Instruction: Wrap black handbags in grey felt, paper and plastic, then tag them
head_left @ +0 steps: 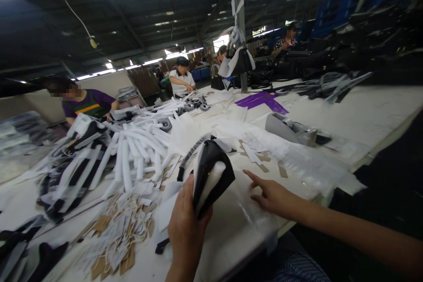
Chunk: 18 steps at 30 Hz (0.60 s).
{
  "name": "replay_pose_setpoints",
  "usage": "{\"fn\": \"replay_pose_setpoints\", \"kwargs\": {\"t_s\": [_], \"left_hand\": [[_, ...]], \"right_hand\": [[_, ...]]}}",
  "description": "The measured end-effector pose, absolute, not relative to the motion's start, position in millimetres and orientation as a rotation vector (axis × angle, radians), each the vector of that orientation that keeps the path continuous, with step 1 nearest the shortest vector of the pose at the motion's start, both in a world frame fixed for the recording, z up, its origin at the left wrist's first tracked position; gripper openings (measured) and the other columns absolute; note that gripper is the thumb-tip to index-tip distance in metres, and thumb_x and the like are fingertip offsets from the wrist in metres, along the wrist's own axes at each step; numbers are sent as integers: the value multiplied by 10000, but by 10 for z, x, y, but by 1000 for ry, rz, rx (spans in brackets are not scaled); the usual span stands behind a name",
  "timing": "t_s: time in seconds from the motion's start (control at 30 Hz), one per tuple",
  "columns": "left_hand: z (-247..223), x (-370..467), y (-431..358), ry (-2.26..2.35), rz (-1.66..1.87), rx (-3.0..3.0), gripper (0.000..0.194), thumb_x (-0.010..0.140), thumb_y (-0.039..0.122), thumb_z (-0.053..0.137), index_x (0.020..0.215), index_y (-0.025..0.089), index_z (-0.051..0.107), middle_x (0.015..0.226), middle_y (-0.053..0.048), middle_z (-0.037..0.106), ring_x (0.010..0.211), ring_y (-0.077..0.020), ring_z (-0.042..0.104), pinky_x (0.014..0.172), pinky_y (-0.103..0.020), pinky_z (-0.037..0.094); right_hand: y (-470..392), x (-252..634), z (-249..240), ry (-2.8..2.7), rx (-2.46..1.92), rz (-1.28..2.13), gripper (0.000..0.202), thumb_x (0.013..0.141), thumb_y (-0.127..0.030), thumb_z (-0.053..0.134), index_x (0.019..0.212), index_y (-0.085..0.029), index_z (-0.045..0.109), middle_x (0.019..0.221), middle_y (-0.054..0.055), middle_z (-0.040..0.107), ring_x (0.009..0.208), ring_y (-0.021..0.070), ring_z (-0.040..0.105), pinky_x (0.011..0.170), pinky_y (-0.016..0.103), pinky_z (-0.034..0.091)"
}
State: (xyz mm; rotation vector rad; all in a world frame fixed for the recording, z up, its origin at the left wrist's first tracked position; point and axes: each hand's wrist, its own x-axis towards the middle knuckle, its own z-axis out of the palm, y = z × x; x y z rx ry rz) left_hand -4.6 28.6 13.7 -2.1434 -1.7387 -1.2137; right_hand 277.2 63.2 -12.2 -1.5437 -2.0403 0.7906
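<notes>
My left hand point(187, 224) is closed around the near side of a black bag point(226, 172), tilted with its mouth toward me. A white padding roll point(214, 174) shows inside the bag's opening. Behind it curves a dark handle wrapped in clear film point(193, 150). To the right, my right hand point(271, 196) hovers apart from the bag with its index finger stretched out and the others loosely bent, holding nothing I can see. Beneath that hand lies a clear plastic sheet or bag point(246, 205) on the white table point(220, 246).
White padding rolls point(132, 152) pile up at left, near tags with strings point(122, 233). A grey tape dispenser point(280, 128) sits at right beside clear plastic bags point(304, 161). Purple strips point(261, 101) lie farther back, by a post point(243, 22). Several people work around the table.
</notes>
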Motion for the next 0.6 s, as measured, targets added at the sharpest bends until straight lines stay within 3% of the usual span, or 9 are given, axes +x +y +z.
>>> {"fn": "replay_pose_setpoints", "kwargs": {"t_s": [0.1,0.2,0.3,0.4,0.5,0.6], "left_hand": [[114,-23,289,-1674,-1165,-2200,876,803,110,698,1548,294,276,1457,-83,549,1283,-296,574,1024,-434,519],[98,33,308,-1599,-1099,-2222,863,832,106,671,1560,273,241,1464,-96,540,1306,-287,554,1053,-462,500],[51,147,330,-1493,-1002,-2215,811,873,133,640,1565,253,233,1481,-102,522,1332,-278,531,1073,-487,488],[-47,308,351,-1433,-836,-2232,737,902,132,597,1553,261,278,1513,-85,486,1366,-271,497,1092,-489,477],[-179,462,390,-1372,-684,-2223,676,930,132,557,1543,277,312,1507,-90,493,1360,-276,503,1074,-480,498],[-296,564,437,-1327,-593,-2201,637,957,165,531,1543,284,311,1477,-111,526,1342,-290,521,1054,-481,513]], "right_hand": [[586,2737,-185,-2265,-1384,333,647,911,-240,619,1522,-226,408,1559,142,391,1352,359,463,1111,563,391],[617,2661,-279,-2517,-1191,230,648,927,-395,647,1497,-157,449,1577,183,338,1458,382,286,1175,612,263],[641,2555,-394,-2595,-1132,309,634,963,-481,579,1484,-137,464,1521,210,423,1429,373,346,1157,609,294],[569,2478,-467,-2493,-1132,272,393,984,-371,550,1318,-182,636,1318,166,628,1289,335,521,1098,550,397],[390,2499,-424,-2385,-1053,211,254,999,-286,509,1040,-177,734,967,111,737,970,264,679,931,426,525],[223,2607,-233,-2302,-811,216,229,1024,-248,481,1062,-170,693,904,75,739,810,180,698,757,279,551]]}}
